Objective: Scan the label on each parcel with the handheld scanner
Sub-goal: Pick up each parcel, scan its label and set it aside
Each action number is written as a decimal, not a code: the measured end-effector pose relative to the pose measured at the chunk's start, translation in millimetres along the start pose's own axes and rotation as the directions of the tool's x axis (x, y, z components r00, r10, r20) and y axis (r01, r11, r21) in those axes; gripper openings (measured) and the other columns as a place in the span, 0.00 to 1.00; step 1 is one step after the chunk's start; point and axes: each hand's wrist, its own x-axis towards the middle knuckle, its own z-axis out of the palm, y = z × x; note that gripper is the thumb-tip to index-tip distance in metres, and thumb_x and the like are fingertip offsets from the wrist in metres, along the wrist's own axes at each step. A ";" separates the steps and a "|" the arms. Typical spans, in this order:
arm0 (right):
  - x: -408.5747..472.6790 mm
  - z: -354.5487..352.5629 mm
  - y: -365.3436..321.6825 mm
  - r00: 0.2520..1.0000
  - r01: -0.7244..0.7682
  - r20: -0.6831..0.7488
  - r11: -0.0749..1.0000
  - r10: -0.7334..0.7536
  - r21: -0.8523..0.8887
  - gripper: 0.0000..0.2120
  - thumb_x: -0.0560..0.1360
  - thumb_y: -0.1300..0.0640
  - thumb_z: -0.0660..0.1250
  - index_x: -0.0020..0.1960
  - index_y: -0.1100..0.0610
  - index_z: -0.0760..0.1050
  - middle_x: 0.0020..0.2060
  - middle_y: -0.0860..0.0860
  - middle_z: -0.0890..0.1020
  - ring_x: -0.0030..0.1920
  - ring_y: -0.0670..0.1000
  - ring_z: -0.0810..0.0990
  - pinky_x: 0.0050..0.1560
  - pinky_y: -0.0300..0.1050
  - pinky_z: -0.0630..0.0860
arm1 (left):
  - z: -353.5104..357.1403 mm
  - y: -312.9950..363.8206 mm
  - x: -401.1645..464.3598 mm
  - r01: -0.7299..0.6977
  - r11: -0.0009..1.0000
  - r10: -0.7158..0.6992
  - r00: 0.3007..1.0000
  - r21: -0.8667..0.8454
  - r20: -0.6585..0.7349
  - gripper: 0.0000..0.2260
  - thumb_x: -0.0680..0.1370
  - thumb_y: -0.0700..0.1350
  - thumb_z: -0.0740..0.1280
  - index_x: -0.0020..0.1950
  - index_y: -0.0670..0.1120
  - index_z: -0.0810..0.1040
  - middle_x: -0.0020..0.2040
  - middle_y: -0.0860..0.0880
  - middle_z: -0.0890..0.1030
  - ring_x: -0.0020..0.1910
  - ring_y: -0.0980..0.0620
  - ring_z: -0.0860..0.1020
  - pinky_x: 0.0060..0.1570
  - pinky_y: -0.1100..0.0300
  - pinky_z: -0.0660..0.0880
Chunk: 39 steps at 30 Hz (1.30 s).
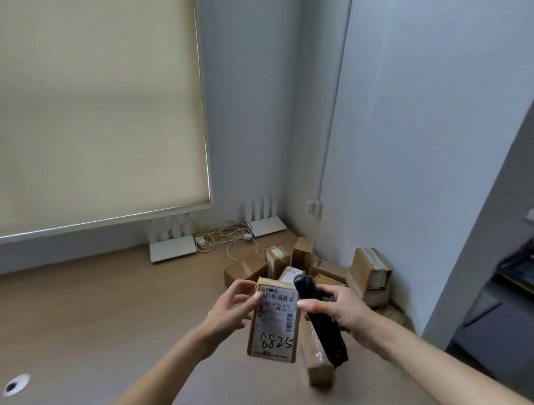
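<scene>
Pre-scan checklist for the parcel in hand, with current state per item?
1. Left hand holds the parcel by its upper left edge: ok.
2. Label faces the camera, barcode and handwritten 8825 visible: ok.
3. Right hand has a firm grip on the black scanner: ok.
4. Scanner window aimed at the label: not ok, the scanner lies alongside the parcel's right edge.
5. Left thumb clear of the barcode: cannot tell, it sits at the label's top left corner.
6. Unscanned parcels within reach: ok, a pile of boxes sits in the corner just behind.
</scene>
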 end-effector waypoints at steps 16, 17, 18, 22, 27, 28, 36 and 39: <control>-33.0 37.1 -93.3 0.971 0.205 0.128 0.979 -0.203 -0.001 0.33 0.60 0.38 0.83 0.61 0.49 0.84 0.51 0.48 0.88 0.53 0.48 0.87 0.53 0.42 0.80 | -46.6 69.8 -79.0 -0.093 0.986 0.036 0.927 -0.137 -0.373 0.24 0.76 0.63 0.67 0.71 0.67 0.67 0.54 0.43 0.83 0.53 0.44 0.83 0.40 0.45 0.84; -34.6 38.1 -94.0 0.968 0.209 0.147 0.978 -0.204 -0.017 0.32 0.61 0.38 0.83 0.61 0.48 0.84 0.52 0.46 0.88 0.54 0.46 0.87 0.53 0.40 0.79 | -45.4 72.2 -80.1 -0.098 0.985 0.034 0.917 -0.143 -0.397 0.23 0.76 0.63 0.67 0.71 0.67 0.68 0.54 0.44 0.83 0.53 0.44 0.83 0.40 0.43 0.84; -36.1 38.4 -94.5 0.966 0.211 0.159 0.977 -0.203 -0.030 0.31 0.61 0.38 0.83 0.61 0.48 0.84 0.53 0.45 0.88 0.53 0.44 0.86 0.53 0.38 0.79 | -44.2 74.2 -81.4 -0.097 0.985 0.030 0.909 -0.141 -0.416 0.22 0.76 0.63 0.67 0.70 0.67 0.68 0.54 0.44 0.83 0.53 0.44 0.83 0.41 0.43 0.84; -38.1 38.2 -94.6 0.963 0.228 0.160 0.972 -0.218 -0.051 0.31 0.61 0.42 0.85 0.62 0.49 0.83 0.53 0.45 0.88 0.53 0.43 0.86 0.50 0.35 0.79 | -36.3 79.2 -87.3 -0.096 0.978 -0.006 0.873 -0.185 -0.487 0.21 0.77 0.62 0.66 0.69 0.65 0.67 0.55 0.43 0.81 0.53 0.42 0.83 0.37 0.45 0.84; -38.4 44.5 -94.0 0.956 0.237 0.181 0.971 -0.231 -0.013 0.34 0.59 0.39 0.85 0.62 0.49 0.83 0.52 0.45 0.88 0.53 0.44 0.87 0.50 0.35 0.80 | -26.2 85.2 -93.2 -0.057 0.983 -0.053 0.825 -0.177 -0.562 0.19 0.78 0.63 0.65 0.60 0.52 0.72 0.55 0.46 0.82 0.51 0.47 0.83 0.37 0.50 0.83; -39.5 46.4 -94.1 0.954 0.239 0.188 0.971 -0.233 -0.010 0.33 0.59 0.39 0.85 0.61 0.49 0.84 0.52 0.45 0.88 0.53 0.44 0.87 0.49 0.35 0.80 | -25.4 84.4 -95.6 -0.062 0.983 -0.047 0.822 -0.172 -0.567 0.18 0.78 0.63 0.65 0.59 0.52 0.74 0.55 0.47 0.83 0.50 0.49 0.83 0.38 0.51 0.83; -47.0 47.4 -89.1 0.953 0.248 0.181 0.969 -0.242 -0.013 0.29 0.62 0.43 0.85 0.60 0.50 0.84 0.50 0.44 0.89 0.51 0.44 0.87 0.47 0.34 0.80 | -24.8 70.5 -118.0 -0.041 0.980 -0.024 0.946 -0.195 -0.323 0.27 0.69 0.56 0.76 0.62 0.75 0.70 0.52 0.51 0.86 0.53 0.52 0.85 0.46 0.49 0.83; -50.0 46.3 -86.6 0.953 0.274 0.145 0.961 -0.266 -0.036 0.29 0.60 0.45 0.87 0.58 0.47 0.82 0.48 0.40 0.88 0.50 0.38 0.85 0.43 0.28 0.78 | -23.4 68.2 -122.0 -0.064 0.989 0.008 0.925 -0.135 -0.379 0.25 0.70 0.58 0.77 0.64 0.63 0.74 0.51 0.47 0.86 0.49 0.52 0.86 0.44 0.50 0.84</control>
